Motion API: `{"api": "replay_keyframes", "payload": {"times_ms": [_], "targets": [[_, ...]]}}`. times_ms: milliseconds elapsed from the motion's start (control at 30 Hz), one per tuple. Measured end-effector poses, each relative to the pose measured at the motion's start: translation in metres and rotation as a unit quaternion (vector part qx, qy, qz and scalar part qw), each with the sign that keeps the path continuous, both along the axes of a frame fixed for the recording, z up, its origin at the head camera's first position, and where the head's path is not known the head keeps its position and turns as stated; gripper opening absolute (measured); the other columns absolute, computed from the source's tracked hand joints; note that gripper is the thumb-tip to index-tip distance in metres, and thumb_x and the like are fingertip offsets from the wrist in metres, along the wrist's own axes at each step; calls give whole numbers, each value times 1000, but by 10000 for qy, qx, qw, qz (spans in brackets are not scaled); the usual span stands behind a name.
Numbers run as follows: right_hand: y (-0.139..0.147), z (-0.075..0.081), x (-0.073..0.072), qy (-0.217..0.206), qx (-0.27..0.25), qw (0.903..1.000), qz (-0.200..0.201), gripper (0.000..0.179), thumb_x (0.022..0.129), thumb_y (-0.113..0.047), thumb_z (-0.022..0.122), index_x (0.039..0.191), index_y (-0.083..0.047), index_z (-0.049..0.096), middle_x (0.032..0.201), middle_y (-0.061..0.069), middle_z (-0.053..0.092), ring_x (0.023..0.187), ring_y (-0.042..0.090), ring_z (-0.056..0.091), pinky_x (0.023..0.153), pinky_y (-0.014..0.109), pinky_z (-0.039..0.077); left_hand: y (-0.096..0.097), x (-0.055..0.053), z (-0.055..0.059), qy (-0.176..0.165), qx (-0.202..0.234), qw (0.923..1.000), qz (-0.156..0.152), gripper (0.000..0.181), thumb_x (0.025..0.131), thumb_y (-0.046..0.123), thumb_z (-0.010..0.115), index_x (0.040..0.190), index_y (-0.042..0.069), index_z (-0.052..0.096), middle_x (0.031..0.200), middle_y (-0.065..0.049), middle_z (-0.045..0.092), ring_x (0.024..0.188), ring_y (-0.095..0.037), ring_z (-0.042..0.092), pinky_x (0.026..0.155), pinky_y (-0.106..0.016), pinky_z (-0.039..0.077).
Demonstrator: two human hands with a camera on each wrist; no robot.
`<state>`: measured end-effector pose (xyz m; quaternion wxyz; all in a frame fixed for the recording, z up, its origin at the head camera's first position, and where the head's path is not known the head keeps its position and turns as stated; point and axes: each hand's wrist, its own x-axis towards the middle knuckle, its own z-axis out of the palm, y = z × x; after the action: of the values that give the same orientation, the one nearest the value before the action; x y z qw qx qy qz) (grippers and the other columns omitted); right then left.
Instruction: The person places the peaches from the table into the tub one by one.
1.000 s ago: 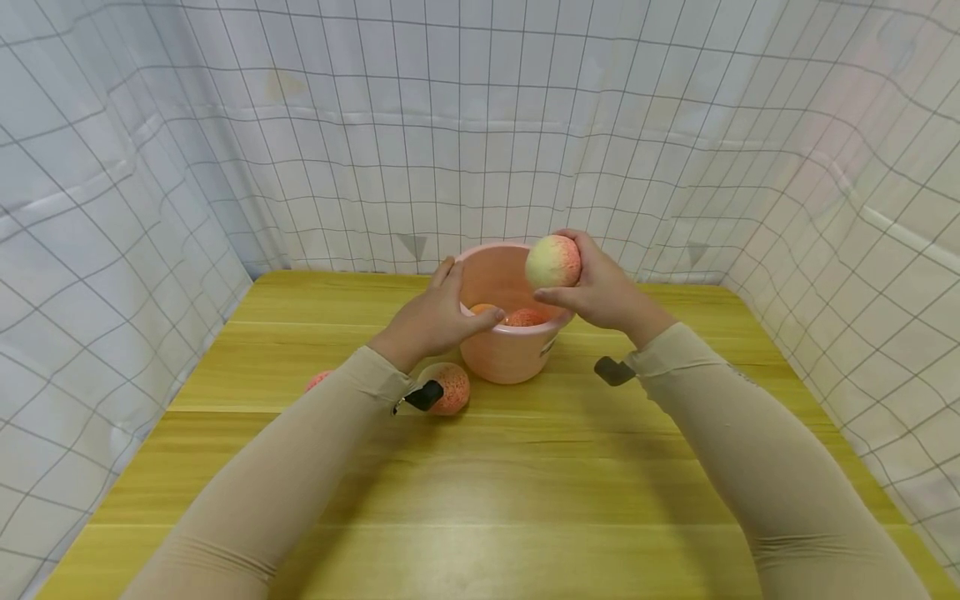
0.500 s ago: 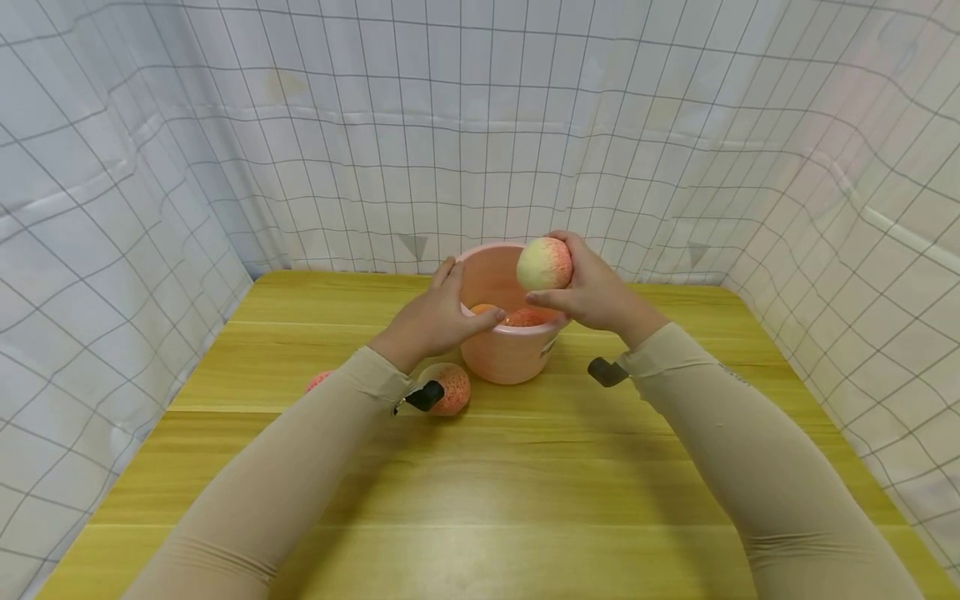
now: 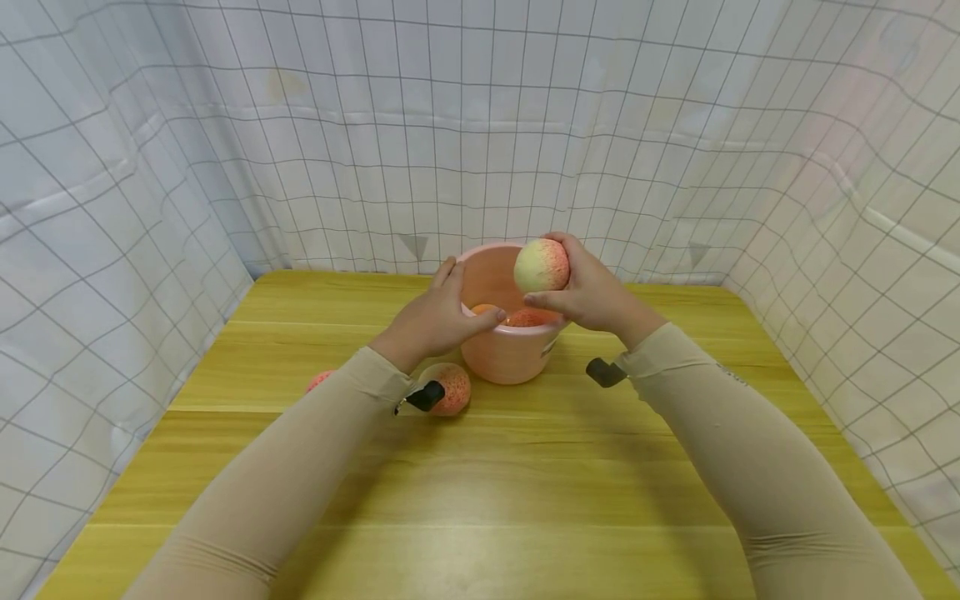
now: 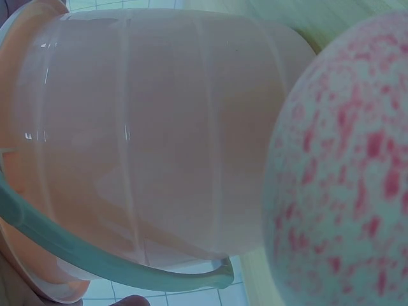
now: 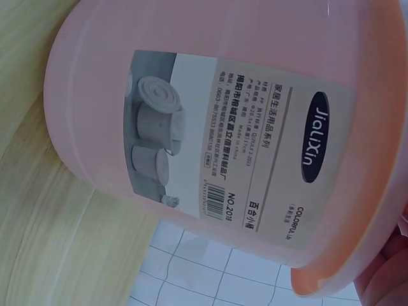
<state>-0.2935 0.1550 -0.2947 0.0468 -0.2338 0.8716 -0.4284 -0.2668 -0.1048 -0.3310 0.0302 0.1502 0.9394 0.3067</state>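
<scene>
A pink plastic bucket point(image 3: 510, 358) stands upright on the table. My left hand point(image 3: 435, 318) grips its rim on the left, thumb along the near edge. My right hand point(image 3: 600, 293) holds a cream and pink peach point(image 3: 541, 267) above the bucket's right side, thumb below and fingers behind. Inside the bucket lie a red-pink peach point(image 3: 527, 318) and an orange-yellow round piece point(image 3: 485, 309), partly hidden by the rim and left thumb. In the left wrist view the bucket's greenish handle point(image 4: 115, 255) hangs along its side.
A speckled peach point(image 3: 453, 390) sits on the wooden table point(image 3: 480, 483) under my left wrist. Another pink round thing point(image 3: 318, 380) is mostly hidden by the left sleeve. A printed label point(image 5: 242, 146) is on the bucket. White grid-patterned curtains point(image 3: 480, 125) enclose the table.
My right hand has moved slightly left and a little down with the peach, further over the bucket opening. The left hand and the bucket have stayed in place.
</scene>
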Motion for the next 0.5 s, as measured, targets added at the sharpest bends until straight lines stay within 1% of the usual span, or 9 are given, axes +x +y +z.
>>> {"api": "replay_keyframes", "payload": {"times_ms": [100, 333, 500], "targets": [[0, 0, 0, -45, -23, 10000, 15, 92, 88, -26, 87, 159, -17, 30, 141, 10, 54, 111, 31, 63, 72, 40, 63, 0, 0, 1, -2, -2, 10000, 1, 119, 90, 78, 58, 171, 11, 2, 179, -13, -1, 142, -44, 53, 114, -62, 45], [-1, 0, 0, 62, 66, 10000, 17, 91, 88, -27, 88, 159, -16, 31, 142, 9, 54, 113, 29, 63, 82, 40, 61, 0, 0, 1, 3, -6, 10000, 6, 119, 89, 78, 58, 171, 11, 2, 179, -13, -1, 142, -44, 54, 114, -61, 46], [-1, 1, 0, 76, 58, 9999, 34, 91, 88, -26, 87, 159, -15, 31, 143, 10, 54, 113, 29, 63, 85, 41, 61, 1, -1, 0, 10, -9, 10000, 9, 117, 90, 76, 58, 171, 11, 3, 179, -13, -1, 139, -44, 56, 112, -61, 47]]}}
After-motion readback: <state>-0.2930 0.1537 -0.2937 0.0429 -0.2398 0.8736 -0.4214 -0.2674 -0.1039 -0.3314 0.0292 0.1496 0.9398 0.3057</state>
